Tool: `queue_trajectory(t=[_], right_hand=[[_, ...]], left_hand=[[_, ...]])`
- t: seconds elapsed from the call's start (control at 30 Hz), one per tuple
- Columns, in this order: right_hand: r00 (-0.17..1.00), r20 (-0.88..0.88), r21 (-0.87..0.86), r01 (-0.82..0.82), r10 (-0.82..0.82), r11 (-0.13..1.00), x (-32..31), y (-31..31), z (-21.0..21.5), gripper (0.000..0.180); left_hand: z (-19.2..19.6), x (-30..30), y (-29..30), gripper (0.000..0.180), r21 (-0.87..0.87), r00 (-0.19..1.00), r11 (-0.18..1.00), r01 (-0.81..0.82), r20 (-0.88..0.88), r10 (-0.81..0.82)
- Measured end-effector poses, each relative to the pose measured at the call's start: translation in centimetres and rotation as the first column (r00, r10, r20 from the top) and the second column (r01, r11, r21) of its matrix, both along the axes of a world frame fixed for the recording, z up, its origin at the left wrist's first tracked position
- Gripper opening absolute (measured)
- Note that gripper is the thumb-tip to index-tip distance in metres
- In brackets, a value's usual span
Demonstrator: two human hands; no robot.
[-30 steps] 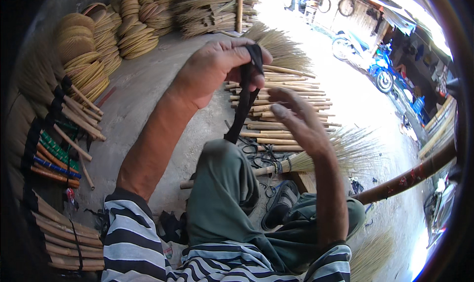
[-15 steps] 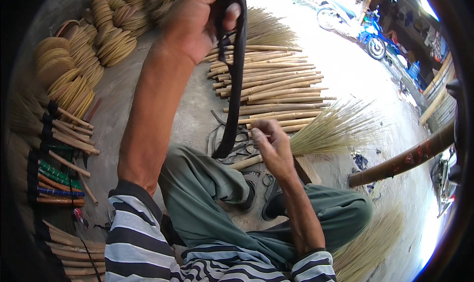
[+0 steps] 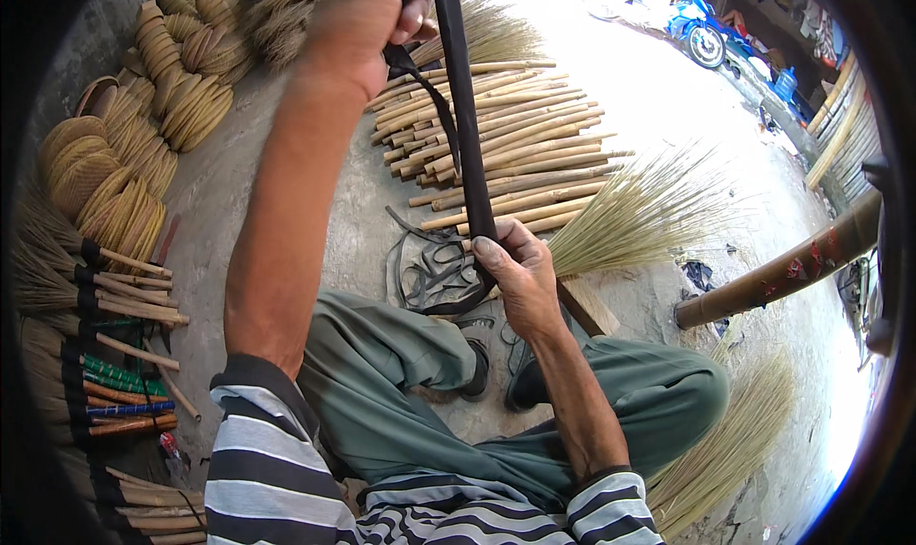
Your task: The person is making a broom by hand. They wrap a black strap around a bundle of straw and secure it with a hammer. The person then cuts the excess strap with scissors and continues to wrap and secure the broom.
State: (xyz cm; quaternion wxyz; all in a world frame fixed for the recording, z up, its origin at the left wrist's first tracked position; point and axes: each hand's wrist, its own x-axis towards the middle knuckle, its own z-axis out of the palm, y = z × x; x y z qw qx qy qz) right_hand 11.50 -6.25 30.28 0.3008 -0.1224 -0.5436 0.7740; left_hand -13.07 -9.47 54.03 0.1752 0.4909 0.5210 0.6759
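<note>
A long black rubber-like strip (image 3: pixel 466 115) runs taut, top to bottom, between my hands. At the upper edge my left hand (image 3: pixel 367 31) is closed on it, raised high and partly cut off by the frame. A thinner loose black end (image 3: pixel 442 106) dangles beside it. Lower down, my right hand (image 3: pixel 527 282) pinches the strip between thumb and fingers. Right beside that hand fans out a broom's pale grass head (image 3: pixel 634 216); its handle is mostly hidden. More dark strips (image 3: pixel 425 259) lie tangled on the floor by my knee.
Cut bamboo sticks (image 3: pixel 515 144) lie in rows ahead. Finished brooms (image 3: pixel 134 302) and stacked woven coils (image 3: pixel 124 182) line the left side. A thick bamboo pole (image 3: pixel 782 263) slants in from the right. Loose grass (image 3: pixel 730 450) lies by my right knee; a blue motorbike (image 3: pixel 701 34) stands far off.
My right hand has taken hold of the strip's lower part, which hung free beside it before. The strip now stretches between both hands. The whole view has shifted slightly.
</note>
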Motion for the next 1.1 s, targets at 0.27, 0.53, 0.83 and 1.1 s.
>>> queue_trajectory(t=[0.27, 0.53, 0.83, 1.1], right_hand=[[0.993, 0.084, -0.446, 0.113, -0.085, 0.888, 1.3, 2.6, -4.2, 0.021], [0.951, 0.234, -0.118, 0.234, -0.202, 0.965, 3.6, 2.8, -8.3, 0.024], [0.803, 0.474, 0.356, 0.2, -0.361, 0.913, 8.2, -2.7, -9.7, 0.027], [0.81, 0.389, 0.5, 0.214, -0.438, 0.839, 7.4, -3.7, -11.3, 0.026]], left_hand=[[-15.7, 0.2, -0.1, 0.061, -0.559, 0.709, 0.651, -0.513, -0.703, -0.046], [-26.0, 10.8, -3.4, 0.044, -0.704, 0.835, 0.596, 0.387, 0.542, 0.097], [-31.8, 11.4, -4.2, 0.03, -0.672, 0.809, 0.603, 0.429, 0.583, 0.074], [-35.2, 11.1, -6.9, 0.038, -0.831, 0.835, 0.422, 0.361, 0.49, 0.25]])
